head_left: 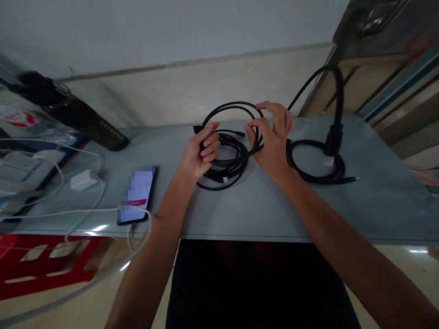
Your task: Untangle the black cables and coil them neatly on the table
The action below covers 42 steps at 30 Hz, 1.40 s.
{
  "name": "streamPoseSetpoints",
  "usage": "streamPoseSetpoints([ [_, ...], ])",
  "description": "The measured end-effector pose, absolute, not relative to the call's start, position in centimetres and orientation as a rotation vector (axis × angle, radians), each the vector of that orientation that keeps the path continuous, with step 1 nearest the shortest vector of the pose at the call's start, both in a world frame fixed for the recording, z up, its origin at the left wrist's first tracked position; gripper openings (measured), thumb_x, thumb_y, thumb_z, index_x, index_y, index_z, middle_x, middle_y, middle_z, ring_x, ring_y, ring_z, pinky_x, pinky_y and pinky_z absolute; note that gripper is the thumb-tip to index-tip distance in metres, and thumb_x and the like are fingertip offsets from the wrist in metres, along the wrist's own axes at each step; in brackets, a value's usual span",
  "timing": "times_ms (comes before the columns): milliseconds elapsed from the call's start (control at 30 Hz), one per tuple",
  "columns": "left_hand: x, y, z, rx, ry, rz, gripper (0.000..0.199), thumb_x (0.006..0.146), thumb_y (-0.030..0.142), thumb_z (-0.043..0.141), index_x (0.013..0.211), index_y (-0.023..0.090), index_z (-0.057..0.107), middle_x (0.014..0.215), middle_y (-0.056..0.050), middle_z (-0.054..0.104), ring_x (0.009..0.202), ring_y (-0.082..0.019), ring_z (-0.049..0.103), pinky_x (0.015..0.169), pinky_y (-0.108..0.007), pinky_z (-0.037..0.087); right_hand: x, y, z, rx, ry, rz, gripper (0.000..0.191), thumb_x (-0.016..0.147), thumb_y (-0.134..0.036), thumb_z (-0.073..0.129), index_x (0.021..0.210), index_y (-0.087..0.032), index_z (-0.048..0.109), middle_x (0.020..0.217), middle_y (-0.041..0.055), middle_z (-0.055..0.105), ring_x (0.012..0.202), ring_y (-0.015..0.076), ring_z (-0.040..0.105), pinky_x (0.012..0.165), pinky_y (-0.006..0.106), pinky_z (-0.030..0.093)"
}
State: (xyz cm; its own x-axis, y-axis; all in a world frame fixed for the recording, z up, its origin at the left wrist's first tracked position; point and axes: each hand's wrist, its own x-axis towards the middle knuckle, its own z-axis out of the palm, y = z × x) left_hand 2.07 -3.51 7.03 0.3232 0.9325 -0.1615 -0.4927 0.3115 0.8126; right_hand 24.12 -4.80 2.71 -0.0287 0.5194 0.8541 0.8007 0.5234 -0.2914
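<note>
A loop of black cable (233, 104) is held up between my two hands above the grey table. The curled fingers of my left hand (202, 151) close on the loop's left side. My right hand (272, 135) grips several strands on the right, its thumb and fingertips around them. From behind the right hand a thick black lead arches up and drops to a connector (333, 139) with a pale tip. Beneath the hands lies a coiled black cable (229, 171), partly hidden by them. Another black coil (313, 180) rests on the table to the right.
On the left of the grey table (240, 214) lie a phone (139, 192) with a lit screen, a white charger (83, 180) and white cords. A black bottle (85, 119) stands behind them. The wall (171, 91) borders the back; a red stool (78, 260) is below.
</note>
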Motion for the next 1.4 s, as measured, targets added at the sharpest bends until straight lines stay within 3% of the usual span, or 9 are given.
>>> streamPoseSetpoints([
  [133, 3.0, -3.0, 5.9, 0.777, 0.769, 1.173, 0.018, 0.107, 0.046, 0.076, 0.101, 0.029, 0.072, 0.061, 0.01, 0.05, 0.036, -0.004, 0.033, 0.033, -0.024, 0.034, 24.3, -4.6, 2.9, -1.118, -1.562, -0.383, 0.024, 0.118, -0.046, 0.055, 0.121, -0.028, 0.07, 0.164, 0.0156, 0.053, 0.158, 0.0348, 0.045, 0.127, 0.067, 0.044],
  [267, 3.1, -2.7, 5.0, 0.798, 0.759, 1.218, 0.022, 0.104, 0.036, 0.08, 0.087, 0.029, 0.068, 0.062, 0.009, 0.052, 0.04, -0.006, 0.033, 0.037, -0.027, 0.032, 24.2, -4.3, 2.7, -1.09, -1.482, -0.233, 0.034, 0.115, -0.055, 0.059, 0.133, -0.027, 0.067, 0.169, 0.0196, 0.045, 0.16, 0.0351, 0.046, 0.121, 0.057, 0.054],
  [433, 2.8, -2.8, 5.2, 0.799, 0.793, 1.207, 0.024, 0.109, 0.036, 0.073, 0.086, 0.029, 0.069, 0.063, 0.007, 0.052, 0.041, -0.008, 0.027, 0.036, -0.028, 0.026, 24.2, -3.6, 1.7, -0.946, -1.526, 0.161, 0.042, 0.119, -0.049, 0.048, 0.154, -0.027, 0.058, 0.145, 0.0155, 0.072, 0.13, 0.0304, 0.075, 0.112, 0.054, 0.062],
  [567, 2.6, -2.8, 5.6, 0.79, 0.79, 1.193, 0.026, 0.112, 0.046, 0.068, 0.093, 0.03, 0.073, 0.059, 0.007, 0.044, 0.04, -0.008, 0.02, 0.032, -0.026, 0.018, 24.7, -2.7, 0.8, -0.947, -1.514, 0.308, 0.043, 0.12, -0.057, 0.043, 0.138, -0.028, 0.069, 0.132, 0.0117, 0.081, 0.115, 0.0271, 0.081, 0.108, 0.05, 0.064],
  [667, 2.6, -2.6, 5.7, 0.776, 0.783, 1.193, 0.03, 0.111, 0.052, 0.068, 0.098, 0.026, 0.075, 0.058, 0.009, 0.04, 0.039, -0.006, 0.017, 0.031, -0.024, 0.014, 24.9, -1.9, 0.2, -0.916, -1.406, 0.457, 0.05, 0.116, -0.069, 0.048, 0.128, -0.026, 0.072, 0.125, 0.0112, 0.082, 0.099, 0.0234, 0.083, 0.09, 0.041, 0.068],
  [967, 2.9, -2.2, 5.5, 0.747, 0.687, 1.17, 0.049, 0.115, 0.062, 0.055, 0.097, 0.02, 0.075, 0.057, 0.008, 0.042, 0.038, -0.006, 0.026, 0.034, -0.022, 0.021, 23.5, -3.1, 1.0, -0.961, -1.334, 0.721, 0.066, 0.108, -0.087, 0.044, 0.124, -0.029, 0.07, 0.118, 0.0058, 0.081, 0.055, 0.0105, 0.06, 0.05, 0.027, 0.052],
  [1133, 3.5, -2.8, 5.3, 0.826, 0.731, 1.221, 0.045, 0.101, 0.068, 0.077, 0.097, 0.023, 0.073, 0.061, 0.007, 0.046, 0.039, -0.004, 0.031, 0.037, -0.023, 0.022, 23.7, -3.2, 1.0, -1.025, -1.35, 0.648, 0.063, 0.11, -0.085, 0.045, 0.118, -0.027, 0.068, 0.102, 0.0033, 0.078, 0.051, 0.0107, 0.057, 0.043, 0.027, 0.042],
  [1267, 3.5, -2.8, 4.4, 0.972, 0.763, 1.217, 0.031, 0.091, 0.043, 0.095, 0.101, 0.022, 0.076, 0.066, 0.007, 0.052, 0.043, -0.004, 0.038, 0.04, -0.021, 0.027, 23.9, -3.0, 0.9, -1.089, -1.362, 0.586, 0.063, 0.11, -0.084, 0.046, 0.102, -0.025, 0.067, 0.086, 0.0006, 0.072, 0.057, 0.0114, 0.056, 0.052, 0.026, 0.044],
  [1400, 3.2, -2.5, 3.8, 1.054, 0.815, 1.161, 0.029, 0.083, 0.023, 0.094, 0.109, 0.02, 0.08, 0.062, 0.009, 0.052, 0.043, -0.005, 0.04, 0.039, -0.019, 0.029, 24.1, -2.9, 1.1, -1.119, -1.354, 0.563, 0.062, 0.11, -0.082, 0.049, 0.093, -0.024, 0.065, 0.082, 0.001, 0.069, 0.064, 0.013, 0.058, 0.058, 0.026, 0.046],
])
